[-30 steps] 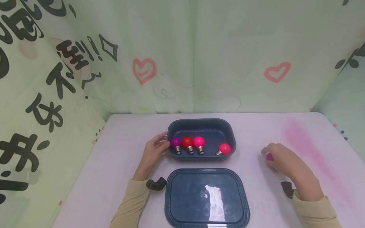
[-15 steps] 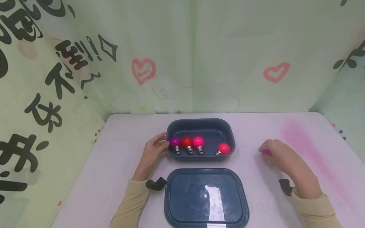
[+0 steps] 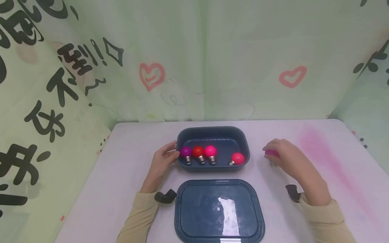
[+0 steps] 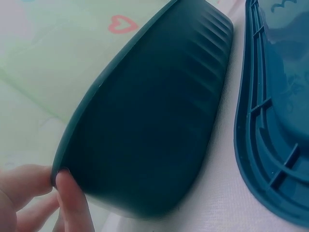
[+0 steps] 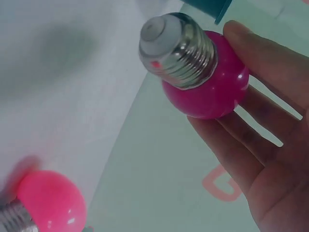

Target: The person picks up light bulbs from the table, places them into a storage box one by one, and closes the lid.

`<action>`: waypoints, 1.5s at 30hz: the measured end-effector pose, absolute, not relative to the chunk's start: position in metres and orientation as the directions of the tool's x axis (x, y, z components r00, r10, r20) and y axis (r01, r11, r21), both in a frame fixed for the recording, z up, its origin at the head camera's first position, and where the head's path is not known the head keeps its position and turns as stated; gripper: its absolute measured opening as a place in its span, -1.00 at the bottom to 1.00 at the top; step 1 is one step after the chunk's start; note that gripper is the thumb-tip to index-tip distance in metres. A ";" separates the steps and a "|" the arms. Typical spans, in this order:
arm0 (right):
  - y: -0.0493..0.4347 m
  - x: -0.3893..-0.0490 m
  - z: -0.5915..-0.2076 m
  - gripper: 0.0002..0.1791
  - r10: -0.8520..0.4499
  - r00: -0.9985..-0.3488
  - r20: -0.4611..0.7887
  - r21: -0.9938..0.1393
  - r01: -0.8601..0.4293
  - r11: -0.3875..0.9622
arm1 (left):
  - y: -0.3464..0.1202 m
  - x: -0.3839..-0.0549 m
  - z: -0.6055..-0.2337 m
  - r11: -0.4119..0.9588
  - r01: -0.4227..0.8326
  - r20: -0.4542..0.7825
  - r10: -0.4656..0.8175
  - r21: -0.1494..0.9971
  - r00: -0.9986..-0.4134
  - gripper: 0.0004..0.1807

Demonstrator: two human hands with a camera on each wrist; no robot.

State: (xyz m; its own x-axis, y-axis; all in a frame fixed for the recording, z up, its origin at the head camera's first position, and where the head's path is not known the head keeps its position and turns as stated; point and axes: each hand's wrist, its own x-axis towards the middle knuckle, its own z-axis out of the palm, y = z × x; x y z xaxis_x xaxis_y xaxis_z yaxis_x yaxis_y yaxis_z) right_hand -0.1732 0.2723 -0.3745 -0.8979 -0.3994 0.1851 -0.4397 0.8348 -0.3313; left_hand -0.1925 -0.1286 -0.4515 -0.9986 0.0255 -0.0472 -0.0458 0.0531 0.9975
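My left hand (image 3: 162,161) grips the left rim of a dark blue plastic box (image 3: 229,133), its thumb and fingers close together there in the left wrist view. Inside the box lie a purple bulb (image 3: 186,151), a red bulb (image 3: 198,151) and a hot-pink bulb (image 3: 210,151) in a row, with another pink bulb (image 3: 238,158) at the right end. To the right of the box, my right hand (image 3: 287,158) holds a magenta light bulb (image 5: 207,92) by its round part, the silver screw base pointing away from the palm. In the head view my fingers partly cover it.
The matching lid (image 3: 220,209) lies flat in front of the box. At the lower left of the right wrist view there is another hot-pink bulb (image 5: 53,203). A green printed curtain (image 3: 243,60) hangs behind the white table (image 3: 143,135).
My right hand has moved left and slightly away from me, toward the box, carrying the magenta bulb, whose screw base now shows below the fingers. My left hand and the box stay in place.
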 end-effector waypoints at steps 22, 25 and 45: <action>0.229 -0.180 -0.358 -0.70 -0.356 -0.911 0.208 -0.391 -0.411 0.824 | -0.128 -0.194 -0.452 0.036 -0.053 -0.054 0.017 0.998 -0.998 -0.47; 0.223 -0.182 -0.357 -0.72 -0.353 -0.908 0.227 -0.402 -0.417 0.815 | -0.128 -0.194 -0.451 0.031 -0.057 -0.057 0.019 0.998 -0.998 -0.47; 0.180 -0.198 -0.377 -0.70 -0.335 -0.914 0.227 -0.419 -0.403 0.814 | -0.129 -0.192 -0.448 0.018 -0.068 -0.069 0.036 0.998 -0.997 -0.46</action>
State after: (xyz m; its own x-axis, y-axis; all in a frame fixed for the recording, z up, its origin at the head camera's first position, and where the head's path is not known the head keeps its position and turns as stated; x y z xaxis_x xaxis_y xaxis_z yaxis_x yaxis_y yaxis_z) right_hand -0.1981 0.1797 -0.3767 -0.9143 -0.3354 0.2270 -0.4026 0.8137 -0.4192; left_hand -0.1920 -0.1291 -0.4481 -0.9970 0.0357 -0.0687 -0.0681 0.0176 0.9975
